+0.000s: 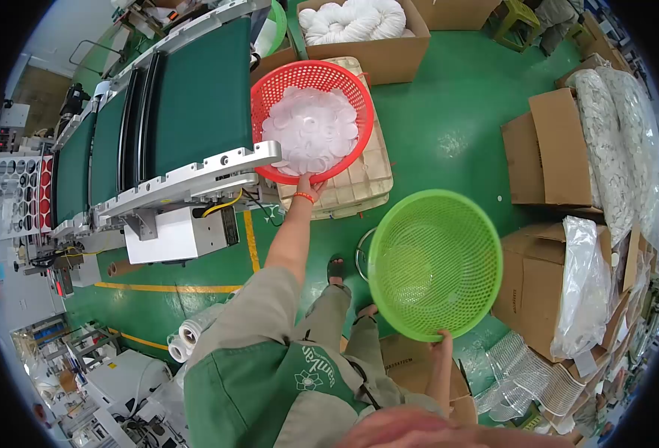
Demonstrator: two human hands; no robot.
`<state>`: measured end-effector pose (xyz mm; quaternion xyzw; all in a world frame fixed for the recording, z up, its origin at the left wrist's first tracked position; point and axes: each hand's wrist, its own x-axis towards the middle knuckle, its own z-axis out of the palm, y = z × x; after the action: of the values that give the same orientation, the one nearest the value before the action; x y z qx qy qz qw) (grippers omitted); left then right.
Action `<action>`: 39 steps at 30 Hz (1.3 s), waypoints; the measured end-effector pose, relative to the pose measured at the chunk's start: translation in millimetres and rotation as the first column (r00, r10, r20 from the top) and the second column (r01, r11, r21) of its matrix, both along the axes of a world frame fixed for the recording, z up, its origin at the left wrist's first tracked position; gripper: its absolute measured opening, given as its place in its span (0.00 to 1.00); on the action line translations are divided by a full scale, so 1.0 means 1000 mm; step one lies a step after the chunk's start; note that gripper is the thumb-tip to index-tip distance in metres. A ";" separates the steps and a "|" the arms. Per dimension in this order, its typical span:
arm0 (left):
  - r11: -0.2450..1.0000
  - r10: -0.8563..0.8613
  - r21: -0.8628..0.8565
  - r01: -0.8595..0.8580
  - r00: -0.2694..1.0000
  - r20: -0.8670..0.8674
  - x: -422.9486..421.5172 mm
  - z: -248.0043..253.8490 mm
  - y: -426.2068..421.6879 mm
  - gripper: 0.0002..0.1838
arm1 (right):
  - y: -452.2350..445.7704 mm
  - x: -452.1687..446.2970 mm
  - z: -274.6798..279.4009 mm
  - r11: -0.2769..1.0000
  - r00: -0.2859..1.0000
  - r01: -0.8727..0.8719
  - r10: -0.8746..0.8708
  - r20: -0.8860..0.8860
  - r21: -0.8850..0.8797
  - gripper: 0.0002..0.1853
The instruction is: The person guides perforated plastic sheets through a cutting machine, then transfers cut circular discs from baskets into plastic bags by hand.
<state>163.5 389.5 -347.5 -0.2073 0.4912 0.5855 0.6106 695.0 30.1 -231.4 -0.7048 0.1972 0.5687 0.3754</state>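
A red basket (262, 84) full of round, pale translucent discs (311, 127) sits on a cream plastic crate (378, 175), beside the end of the green conveyor belt (202, 93). My left hand (311, 187) grips the near rim of this basket, a red band on its wrist. On the right, a green basket (434, 261) with nothing in it is tilted toward me. My right hand (440, 345) is closed on its lower rim, the fingers partly hidden by the rim.
An open carton (389, 60) with white bundles stands beyond the crate. Cartons (561, 142) and plastic-wrapped goods line the right side. Below the conveyor is a white box (176, 235); white rolls (191, 332) lie at lower left. A green stool (514, 26) stands at the top.
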 end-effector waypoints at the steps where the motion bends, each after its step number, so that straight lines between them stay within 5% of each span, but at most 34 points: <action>1: 0.999 -0.045 0.029 0.044 0.999 0.021 0.002 0.005 -0.009 0.09 | 0.007 0.013 0.011 0.996 0.999 -0.043 0.041 0.022 0.073 0.06; 3: 0.981 -0.163 0.112 0.160 0.987 0.012 0.014 0.020 -0.045 0.11 | 0.041 0.032 0.027 0.965 0.992 0.074 -0.096 0.076 0.252 0.05; 6: 0.920 -0.389 0.026 0.392 0.919 -0.068 0.033 0.037 -0.111 0.16 | 0.136 0.037 0.104 0.844 0.981 -0.102 -0.004 0.195 0.527 0.11; 11: 0.726 -0.688 -0.099 0.681 0.718 -0.109 0.077 0.081 -0.196 0.17 | 0.308 -0.025 0.181 0.782 0.909 -0.360 0.170 0.381 0.509 0.26; 18: 0.509 -0.856 -0.105 0.855 0.515 0.040 0.157 0.077 -0.280 0.14 | 0.428 -0.181 0.085 0.719 0.879 -0.477 0.403 0.256 0.506 0.21; 21: 0.444 -0.894 -0.176 0.879 0.446 -0.029 0.170 0.077 -0.307 0.11 | 0.427 -0.256 0.015 0.695 0.838 -0.523 0.526 0.148 0.493 0.22; 24: 0.316 -0.949 -0.189 0.930 0.306 -0.081 0.165 0.030 -0.345 0.18 | 0.410 -0.319 -0.018 0.767 0.883 -0.429 0.468 0.042 0.476 0.23; 29: 0.155 -0.965 -0.346 0.925 0.066 -0.255 0.146 0.018 -0.349 0.19 | 0.401 -0.380 -0.081 0.679 0.715 -0.552 0.684 -0.143 0.484 0.25; 33: 0.276 -0.926 -0.250 0.928 0.187 -0.329 0.147 -0.012 -0.360 0.24 | 0.389 -0.401 -0.085 0.591 0.695 -0.640 0.717 0.044 0.491 0.27; 37: 0.177 -0.950 -0.356 0.918 0.065 -0.305 0.148 -0.026 -0.364 0.23 | 0.351 -0.393 -0.097 0.444 0.528 -0.835 0.813 0.246 0.323 0.38; 38: 0.124 -0.969 -0.363 0.923 0.034 -0.244 0.145 -0.018 -0.355 0.23 | 0.338 -0.386 -0.125 0.324 0.433 -0.855 0.875 0.217 0.405 0.41; 39: 0.202 -0.954 -0.339 0.919 0.106 -0.281 0.141 -0.047 -0.369 0.22 | 0.320 -0.372 -0.087 0.404 0.517 -0.819 0.828 0.217 0.409 0.37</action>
<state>304.1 20.8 -394.6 0.2622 0.6542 0.0766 0.7053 322.6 350.3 -318.2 -0.5922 -0.3128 0.7150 0.2007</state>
